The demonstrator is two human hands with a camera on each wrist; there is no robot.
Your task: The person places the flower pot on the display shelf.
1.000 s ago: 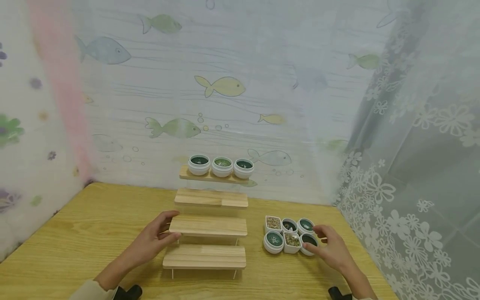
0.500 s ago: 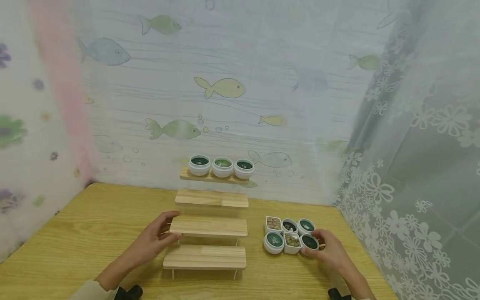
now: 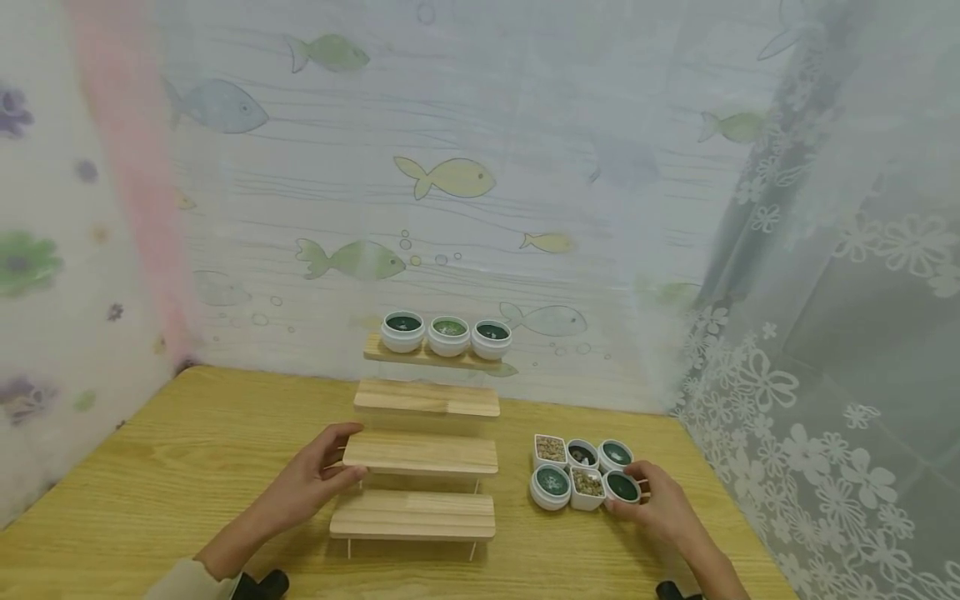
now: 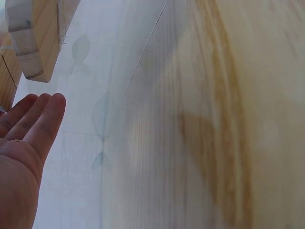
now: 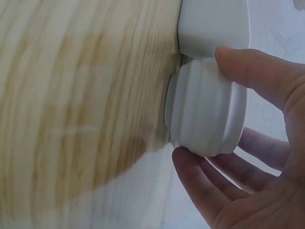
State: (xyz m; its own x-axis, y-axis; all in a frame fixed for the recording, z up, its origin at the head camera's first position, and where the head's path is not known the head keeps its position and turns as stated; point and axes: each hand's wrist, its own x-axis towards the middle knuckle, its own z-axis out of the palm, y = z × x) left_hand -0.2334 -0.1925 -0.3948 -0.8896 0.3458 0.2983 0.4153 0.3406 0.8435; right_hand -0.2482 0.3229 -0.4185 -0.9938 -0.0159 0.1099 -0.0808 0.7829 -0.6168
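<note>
My right hand [image 3: 663, 508] holds a small round white pot [image 3: 623, 488] with a dark green inside, at the front right of a cluster. In the right wrist view, the thumb lies at the rim of this ribbed pot [image 5: 202, 107] and fingers touch its opposite side; its base is at the tabletop. My left hand [image 3: 311, 471] is at the left end of a wooden tiered stand's second-lowest shelf [image 3: 420, 454], thumb in front and fingers behind. The left wrist view shows extended fingers [image 4: 45, 124] close to a board end [image 4: 35, 43]; contact is unclear and the thumb is hidden.
Beside the held pot stand several round and square white pots, including a square pot of pebbly bits [image 3: 587, 486]. Three round pots, one in the middle [image 3: 448, 335], line the top shelf. A fish-print curtain [image 3: 450, 233] hangs behind the wooden table [image 3: 225, 433].
My right hand has closed in on the front-right round pot, thumb and fingers now against its sides. The left hand stays at the shelf end. The head view has shifted slightly.
</note>
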